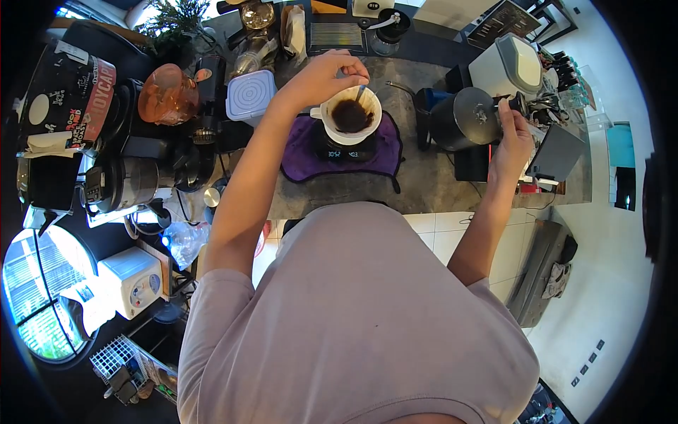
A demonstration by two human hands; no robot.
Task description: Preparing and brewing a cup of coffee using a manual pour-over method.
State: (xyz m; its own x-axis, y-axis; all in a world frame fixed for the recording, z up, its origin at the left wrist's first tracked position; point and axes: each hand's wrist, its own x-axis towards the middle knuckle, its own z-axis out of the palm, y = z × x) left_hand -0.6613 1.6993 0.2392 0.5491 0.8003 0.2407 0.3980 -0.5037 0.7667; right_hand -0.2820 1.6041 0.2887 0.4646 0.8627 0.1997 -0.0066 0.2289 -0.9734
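Observation:
My left hand (339, 71) is above a white coffee dripper (349, 139), pinching a thin stirrer (360, 93) whose lower end dips into dark, wet coffee grounds (349, 116). A stained paper filter lines the dripper. Beneath it is a black digital scale (344, 153) with lit digits, resting on a purple cloth (299, 153). Whatever stands between dripper and scale is hidden. Off to the right, my right hand (514, 127) grips the handle of a black gooseneck kettle (463, 119), its spout pointing left towards the dripper.
Left of the cloth stands a lidded plastic container (251, 95), with an orange glass vessel (168, 95) farther left. A hand coffee grinder (389, 32) stands at the back. Behind the kettle is a white lidded bin (506, 63). The grey counter (424, 193) ends near my torso.

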